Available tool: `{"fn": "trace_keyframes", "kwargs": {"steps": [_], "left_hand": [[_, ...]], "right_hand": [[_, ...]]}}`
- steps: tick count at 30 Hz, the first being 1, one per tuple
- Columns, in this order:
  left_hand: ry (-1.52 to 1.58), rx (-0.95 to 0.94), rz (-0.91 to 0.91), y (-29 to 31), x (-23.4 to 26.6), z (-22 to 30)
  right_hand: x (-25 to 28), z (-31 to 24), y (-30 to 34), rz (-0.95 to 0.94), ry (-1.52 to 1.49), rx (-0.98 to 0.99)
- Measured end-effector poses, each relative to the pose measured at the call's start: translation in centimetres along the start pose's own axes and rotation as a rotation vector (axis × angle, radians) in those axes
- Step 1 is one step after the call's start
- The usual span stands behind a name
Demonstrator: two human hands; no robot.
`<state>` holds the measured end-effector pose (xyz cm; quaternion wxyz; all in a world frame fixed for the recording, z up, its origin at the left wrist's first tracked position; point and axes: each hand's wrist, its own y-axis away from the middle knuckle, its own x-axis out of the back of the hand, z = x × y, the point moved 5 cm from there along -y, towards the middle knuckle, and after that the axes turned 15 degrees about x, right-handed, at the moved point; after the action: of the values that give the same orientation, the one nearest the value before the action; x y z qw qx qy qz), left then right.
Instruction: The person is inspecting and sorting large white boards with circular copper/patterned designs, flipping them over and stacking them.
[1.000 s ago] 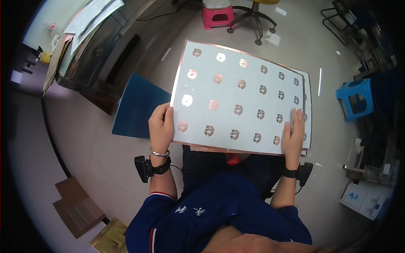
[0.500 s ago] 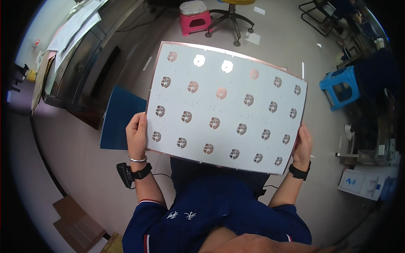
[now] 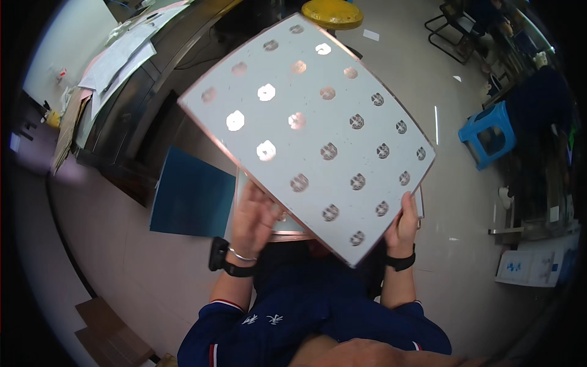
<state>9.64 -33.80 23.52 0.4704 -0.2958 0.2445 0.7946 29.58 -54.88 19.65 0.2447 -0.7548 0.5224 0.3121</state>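
Observation:
My right hand grips a thin, pale rectangular panel by its lower right edge, thumb on top. The panel has a copper-coloured rim and rows of round coppery patches, some glaring white. It is held askew, its left side raised. My left hand is open beside the panel's lower left edge, fingers spread and slightly blurred; whether it touches the edge I cannot tell. Under the held panel, another copper-edged panel lies over my lap, mostly hidden.
A dark blue board stands at my left, near a metal desk with papers. Ahead is a yellow round stool. To the right are a blue plastic stool and a white box. Brown cardboard lies lower left.
The held panel has turned clockwise and its left side has risen. My left hand has let go of its edge and moved right. Part of the panel underneath now shows.

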Motion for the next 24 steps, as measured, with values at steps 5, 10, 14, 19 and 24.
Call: {"fn": "trace_keyframes", "kwargs": {"steps": [5,10,14,19,24], "left_hand": [[0.027,0.176,0.066,0.0,-1.0,-3.4],[-0.047,0.248,0.050,0.5,2.1,-0.2],[-0.144,0.327,0.066,0.5,2.9,0.6],[-0.095,0.226,0.039,-0.5,3.0,0.7],[0.371,0.077,0.169,-0.6,3.7,-0.6]], "right_hand": [[-0.8,1.3,1.7,-0.188,-0.161,-0.181],[0.9,-3.7,-1.0,-0.162,-0.229,-0.070],[0.3,-2.9,-1.0,-0.391,-0.249,-0.142],[0.6,-1.6,-0.7,-0.384,0.126,-0.115],[-1.1,-0.4,-0.7,-0.248,0.009,-0.015]]}}
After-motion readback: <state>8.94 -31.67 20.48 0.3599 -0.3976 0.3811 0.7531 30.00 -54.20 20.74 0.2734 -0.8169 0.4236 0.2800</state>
